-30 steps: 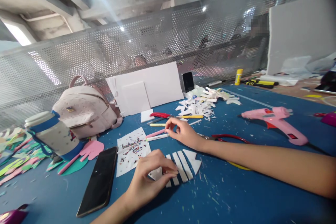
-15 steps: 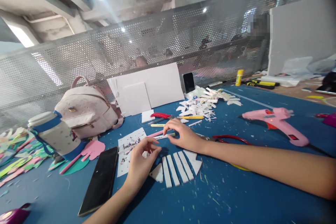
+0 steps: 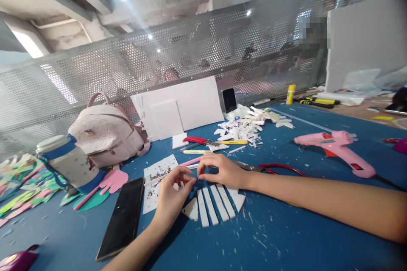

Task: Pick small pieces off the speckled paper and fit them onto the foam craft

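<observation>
White strips (image 3: 210, 206) lie just short of the fingertips (image 3: 191, 182), long axes running away, far ends leaning left. Left hand's (image 3: 171, 192) fingers slightly apart; right hand's (image 3: 225, 171), can't tell tbh.

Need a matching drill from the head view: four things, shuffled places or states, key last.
Things
1. Row of flat white strips
2. Pink pistol-shaped glue gun
3. Large rectangular black phone
4. Yellow cylindrical glue stick

Places or states
A. Standing upright
B. Lying flat, left of the left hand
C. Side by side on the blue tabletop, nearer the camera than the right hand
D. Lying beyond the right forearm

Pairs: 1-C, 2-D, 3-B, 4-A
</observation>
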`<state>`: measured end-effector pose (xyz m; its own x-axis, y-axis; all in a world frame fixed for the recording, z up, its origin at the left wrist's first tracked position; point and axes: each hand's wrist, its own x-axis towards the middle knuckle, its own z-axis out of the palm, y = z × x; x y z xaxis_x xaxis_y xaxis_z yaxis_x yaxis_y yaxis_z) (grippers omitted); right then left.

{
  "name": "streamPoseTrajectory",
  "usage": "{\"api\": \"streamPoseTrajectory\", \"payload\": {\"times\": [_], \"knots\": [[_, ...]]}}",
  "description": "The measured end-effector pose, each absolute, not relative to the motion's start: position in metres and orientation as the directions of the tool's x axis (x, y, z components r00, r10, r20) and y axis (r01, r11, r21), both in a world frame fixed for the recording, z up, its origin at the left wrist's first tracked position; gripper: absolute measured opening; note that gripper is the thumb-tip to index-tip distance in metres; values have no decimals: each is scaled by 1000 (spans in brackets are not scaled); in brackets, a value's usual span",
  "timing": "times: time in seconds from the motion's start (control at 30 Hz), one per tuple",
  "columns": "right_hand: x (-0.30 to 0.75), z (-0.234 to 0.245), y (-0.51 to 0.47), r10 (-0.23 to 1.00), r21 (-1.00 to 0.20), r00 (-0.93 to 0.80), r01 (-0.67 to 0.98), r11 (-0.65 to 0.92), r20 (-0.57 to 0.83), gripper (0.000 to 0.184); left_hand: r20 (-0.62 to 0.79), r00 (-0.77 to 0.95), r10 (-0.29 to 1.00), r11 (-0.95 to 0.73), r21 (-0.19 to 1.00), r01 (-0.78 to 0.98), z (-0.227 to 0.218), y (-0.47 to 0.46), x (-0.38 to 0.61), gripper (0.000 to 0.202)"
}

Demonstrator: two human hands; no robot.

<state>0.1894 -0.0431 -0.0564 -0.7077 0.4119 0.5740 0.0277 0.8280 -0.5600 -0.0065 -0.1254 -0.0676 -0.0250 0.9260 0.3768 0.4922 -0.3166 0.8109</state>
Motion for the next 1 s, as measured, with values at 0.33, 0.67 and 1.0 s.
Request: {"api": "streamPoseTrajectory", "payload": {"times": [0.33, 0.67, 1.0], "knots": [[189, -55, -42, 439, -600, -717, 35, 799, 542, 6, 498, 6, 867, -400, 689, 604, -58, -128, -8, 6], [189, -56, -43, 511, -584, -655, 129, 802, 557, 5, 402, 166, 901, -378, 537, 754, -32, -101, -74, 20], [189, -57, -42, 544, -634, -663, 133, 762, 514, 8, 73, 196, 978, -209, 373, 904, -22, -84, -136, 18]]}}
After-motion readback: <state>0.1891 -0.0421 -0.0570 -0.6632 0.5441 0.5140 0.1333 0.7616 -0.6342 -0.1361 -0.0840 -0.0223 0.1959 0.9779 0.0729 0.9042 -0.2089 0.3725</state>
